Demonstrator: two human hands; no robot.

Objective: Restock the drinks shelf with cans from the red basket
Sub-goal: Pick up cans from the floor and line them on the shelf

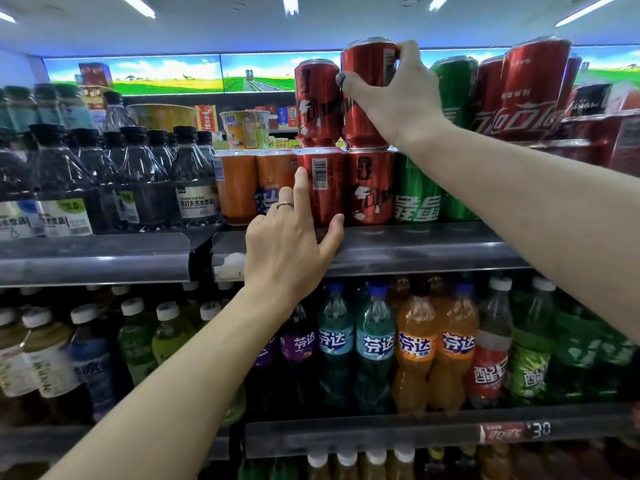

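A drinks shelf point(398, 249) holds dark water bottles point(145, 181) well to the left of the left hand point(289, 237). That hand reaches up with straight fingers, its index finger touching a lower red can point(320, 187) while the thumb rests at the can's base by the shelf edge; orange cans point(249, 185) sit just left of its fingers. Up and to the right, the right hand point(398, 95) grips an upper red can point(367, 93), thumb on its left side and fingers curled behind, standing it on a bottom-row can beside another stacked red can point(317, 102). Green cans point(419, 188) stand right of this hand. Soda bottles point(381, 344) fill the shelf below both hands
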